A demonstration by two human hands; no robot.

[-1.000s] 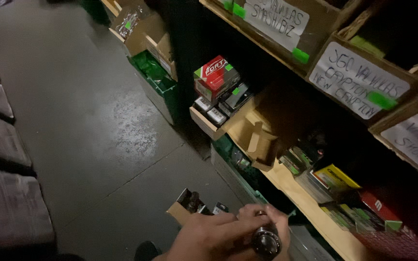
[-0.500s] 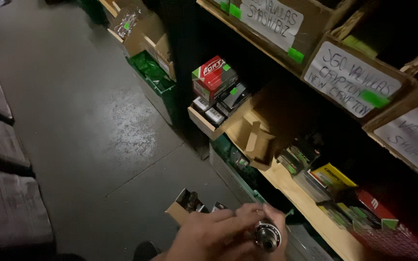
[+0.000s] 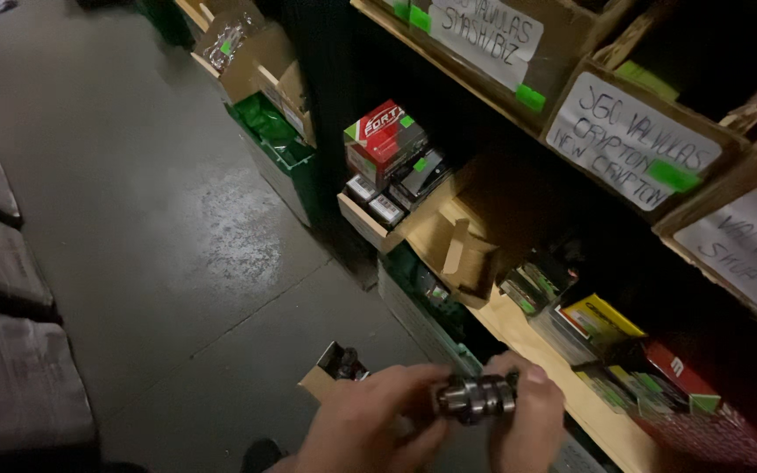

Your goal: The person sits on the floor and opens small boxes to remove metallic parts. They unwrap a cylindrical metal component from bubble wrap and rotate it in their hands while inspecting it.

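Low in the head view both my hands hold one small metal part, a dark steel cylinder with ridged rings. My left hand grips its left end with the fingertips. My right hand wraps its right end, thumb on top. Just behind my left hand an open cardboard box with dark metal parts inside sits on the floor. The hands hover in front of the lower wooden shelf.
Wooden shelving runs along the right, with cardboard bins bearing handwritten paper labels and green tape. A red and white box, small packaged parts and an empty cardboard tray sit on the lower shelf. Grey concrete floor lies left; dark padded blocks line the far left.
The metal part has turned from end-on to sideways between my hands, and my right hand has come into clearer view on its right end. The camera has shifted slightly.
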